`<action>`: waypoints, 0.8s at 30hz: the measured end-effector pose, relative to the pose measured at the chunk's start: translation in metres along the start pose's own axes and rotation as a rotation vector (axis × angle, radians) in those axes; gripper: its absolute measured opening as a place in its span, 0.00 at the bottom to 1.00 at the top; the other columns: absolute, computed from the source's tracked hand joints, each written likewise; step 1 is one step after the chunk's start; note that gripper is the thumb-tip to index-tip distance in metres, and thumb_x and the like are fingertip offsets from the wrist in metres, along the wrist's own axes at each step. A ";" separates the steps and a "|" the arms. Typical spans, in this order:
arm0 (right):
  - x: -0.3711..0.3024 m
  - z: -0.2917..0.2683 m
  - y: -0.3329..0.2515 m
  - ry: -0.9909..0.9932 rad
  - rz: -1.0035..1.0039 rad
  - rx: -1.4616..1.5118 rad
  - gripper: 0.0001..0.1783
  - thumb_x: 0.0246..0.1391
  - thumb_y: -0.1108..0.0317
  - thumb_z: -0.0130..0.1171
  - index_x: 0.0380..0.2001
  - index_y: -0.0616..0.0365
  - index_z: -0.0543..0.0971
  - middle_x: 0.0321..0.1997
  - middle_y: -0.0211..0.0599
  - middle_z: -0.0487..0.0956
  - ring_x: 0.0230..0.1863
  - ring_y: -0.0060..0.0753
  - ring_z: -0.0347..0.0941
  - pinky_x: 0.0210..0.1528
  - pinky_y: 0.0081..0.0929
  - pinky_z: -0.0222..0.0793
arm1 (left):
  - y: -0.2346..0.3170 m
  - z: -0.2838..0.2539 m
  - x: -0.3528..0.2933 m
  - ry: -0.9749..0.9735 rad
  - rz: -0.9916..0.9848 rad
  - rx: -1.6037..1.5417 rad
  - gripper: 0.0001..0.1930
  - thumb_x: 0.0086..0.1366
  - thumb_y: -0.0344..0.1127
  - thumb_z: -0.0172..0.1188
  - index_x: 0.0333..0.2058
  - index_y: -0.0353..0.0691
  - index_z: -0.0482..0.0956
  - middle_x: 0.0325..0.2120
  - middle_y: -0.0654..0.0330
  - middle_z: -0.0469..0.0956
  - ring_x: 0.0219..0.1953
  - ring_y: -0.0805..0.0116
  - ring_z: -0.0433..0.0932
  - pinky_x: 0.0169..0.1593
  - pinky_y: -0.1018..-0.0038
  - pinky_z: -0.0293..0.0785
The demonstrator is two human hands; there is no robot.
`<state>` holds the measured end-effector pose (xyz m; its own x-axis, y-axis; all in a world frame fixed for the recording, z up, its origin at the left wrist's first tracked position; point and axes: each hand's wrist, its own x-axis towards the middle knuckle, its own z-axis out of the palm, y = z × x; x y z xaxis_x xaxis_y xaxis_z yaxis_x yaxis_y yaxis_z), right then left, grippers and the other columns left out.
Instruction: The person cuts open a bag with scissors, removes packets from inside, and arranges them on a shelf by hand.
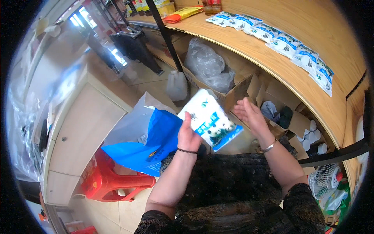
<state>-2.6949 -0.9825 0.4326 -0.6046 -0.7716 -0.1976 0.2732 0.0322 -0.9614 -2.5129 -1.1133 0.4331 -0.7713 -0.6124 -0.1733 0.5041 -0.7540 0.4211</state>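
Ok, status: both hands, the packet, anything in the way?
Left hand gripping packet. Right hand open, empty, apart from packet. Blue bag close beside left hand, not visibly blocking either hand.

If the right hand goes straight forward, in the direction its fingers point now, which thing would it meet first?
Probably the near wall of the cardboard box holding clear plastic: the right hand points toward it, though a single view leaves the depth unclear.

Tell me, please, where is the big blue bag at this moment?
In the head view, the blue bag is left of centre, just left of the person's left hand and above the red stool.
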 end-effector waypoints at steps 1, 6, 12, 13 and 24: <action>-0.001 0.004 0.010 -0.014 -0.003 0.004 0.32 0.56 0.44 0.44 0.50 0.65 0.66 0.48 0.41 0.72 0.47 0.31 0.69 0.46 0.28 0.66 | 0.007 0.002 -0.003 0.020 0.046 -0.007 0.26 0.65 0.48 0.43 0.55 0.36 0.59 0.54 0.55 0.64 0.56 0.55 0.62 0.59 0.59 0.55; -0.035 0.040 0.045 -0.420 0.122 0.495 0.30 0.54 0.55 0.53 0.54 0.62 0.61 0.54 0.40 0.67 0.53 0.33 0.66 0.52 0.35 0.64 | 0.008 0.003 0.001 0.035 0.122 -0.082 0.26 0.65 0.48 0.42 0.56 0.37 0.58 0.56 0.55 0.62 0.57 0.55 0.60 0.61 0.58 0.50; -0.009 0.014 0.020 -0.068 0.022 0.247 0.13 0.53 0.62 0.55 0.38 0.59 0.76 0.33 0.29 0.78 0.30 0.19 0.73 0.35 0.19 0.71 | 0.021 0.003 0.000 -0.141 0.072 0.033 0.18 0.64 0.43 0.46 0.48 0.40 0.67 0.50 0.58 0.69 0.53 0.61 0.66 0.56 0.61 0.59; -0.011 0.009 0.003 -0.081 -0.080 0.204 0.14 0.53 0.61 0.56 0.36 0.60 0.77 0.30 0.27 0.78 0.27 0.16 0.72 0.31 0.17 0.70 | 0.028 -0.001 0.001 -0.067 0.079 0.152 0.18 0.63 0.43 0.48 0.48 0.40 0.67 0.47 0.58 0.71 0.51 0.62 0.67 0.55 0.63 0.61; -0.026 -0.001 -0.047 -0.533 -0.478 -0.817 0.13 0.49 0.60 0.57 0.27 0.59 0.79 0.18 0.43 0.74 0.19 0.26 0.70 0.24 0.26 0.62 | -0.016 0.017 -0.009 -0.463 -0.109 1.423 0.30 0.48 0.39 0.68 0.48 0.36 0.66 0.41 0.57 0.74 0.43 0.68 0.73 0.47 0.74 0.69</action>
<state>-2.6927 -0.9640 0.4826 -0.0598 -0.9869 0.1501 -0.6039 -0.0840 -0.7926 -2.5205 -1.0914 0.4427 -0.9677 -0.2376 -0.0849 -0.1414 0.2319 0.9624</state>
